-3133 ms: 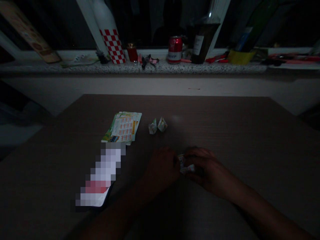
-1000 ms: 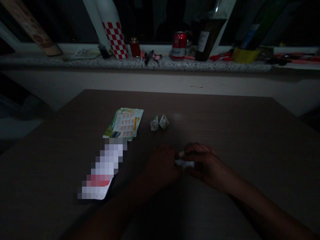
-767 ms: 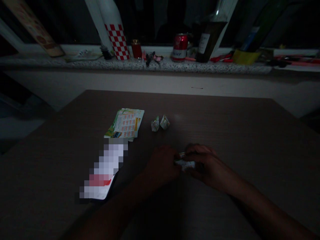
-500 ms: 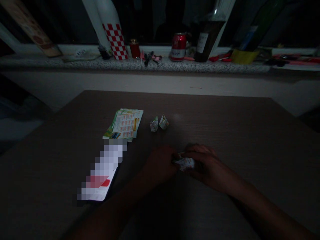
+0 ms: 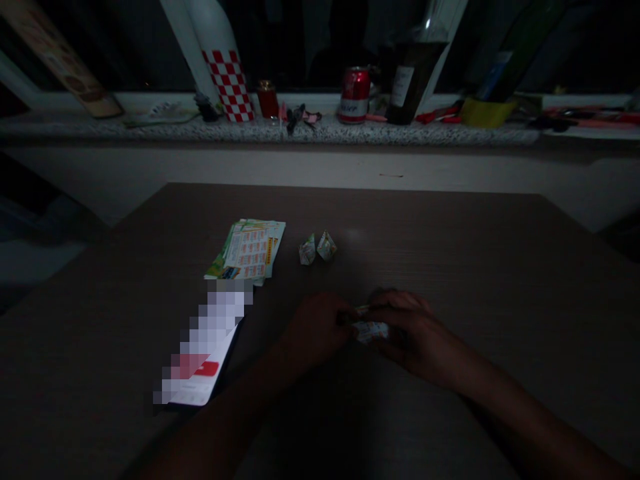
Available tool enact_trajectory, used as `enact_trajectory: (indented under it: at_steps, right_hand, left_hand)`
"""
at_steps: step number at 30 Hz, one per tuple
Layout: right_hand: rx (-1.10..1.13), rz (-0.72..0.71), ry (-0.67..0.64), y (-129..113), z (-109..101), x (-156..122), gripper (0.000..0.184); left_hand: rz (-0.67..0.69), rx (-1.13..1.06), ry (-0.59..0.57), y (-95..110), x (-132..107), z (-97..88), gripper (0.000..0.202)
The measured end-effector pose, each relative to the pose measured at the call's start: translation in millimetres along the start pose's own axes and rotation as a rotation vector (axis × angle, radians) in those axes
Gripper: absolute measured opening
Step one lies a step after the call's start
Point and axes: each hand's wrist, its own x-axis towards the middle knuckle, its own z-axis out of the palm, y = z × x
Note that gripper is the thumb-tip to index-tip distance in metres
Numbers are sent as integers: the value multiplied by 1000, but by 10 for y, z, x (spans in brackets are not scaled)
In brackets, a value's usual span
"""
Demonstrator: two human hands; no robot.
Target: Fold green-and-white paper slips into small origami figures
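Between my two hands is a small piece of folded printed paper (image 5: 371, 331), low over the table. My left hand (image 5: 323, 331) is closed, its fingertips pinching the paper's left end. From the other side my right hand (image 5: 413, 327) grips it, fingers curled over the top and thumb below. Much of the paper is hidden by the fingers, and the light is dim. Beyond my hands sit two little folded paper shapes, a left one (image 5: 307, 250) and a right one (image 5: 327, 246), close together. Left of them lies a stack of printed paper sheets (image 5: 250, 250).
A phone with a lit screen (image 5: 197, 387) lies on the wooden table (image 5: 450, 240), left of my left forearm. Behind the table, a granite sill (image 5: 310, 133) bears a checkered bottle (image 5: 230, 83), a red can (image 5: 355, 97), a dark bottle (image 5: 401, 87) and a yellow holder (image 5: 487, 112).
My left hand's fingers have shifted slightly at the paper's left end. The right hand keeps nearly the same grip. The view has moved a little.
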Motion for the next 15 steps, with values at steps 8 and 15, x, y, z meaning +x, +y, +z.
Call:
enact_trajectory:
  at_steps: [8,15]
  right_hand:
    - [-38,-7,-34,-26,-19,11,34]
    - [-62,1,-67,-18,-34,11,34]
  left_hand:
    - [-4,-23,-13,-9,25,2,21]
    - [-44,-69,-25,-54,36,-8,23]
